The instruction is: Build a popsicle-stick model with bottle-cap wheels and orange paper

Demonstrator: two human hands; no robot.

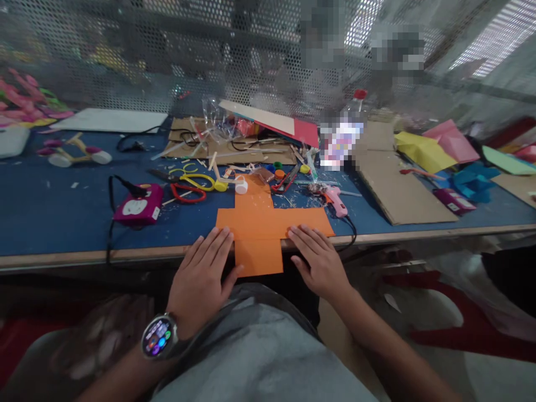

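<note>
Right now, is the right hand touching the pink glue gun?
Apart. The head view shows the right hand with its fingers over the orange card; the pink glue gun lies beyond, with orange card visible between them.

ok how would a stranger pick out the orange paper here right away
Find the long blue table, then its near edge, where the left hand and right hand rest. Partly under them lies the orange paper, one flap jutting past the edge. Its broad cross shape sets it apart from the pink glue gun and the small orange cap nearby.
</note>
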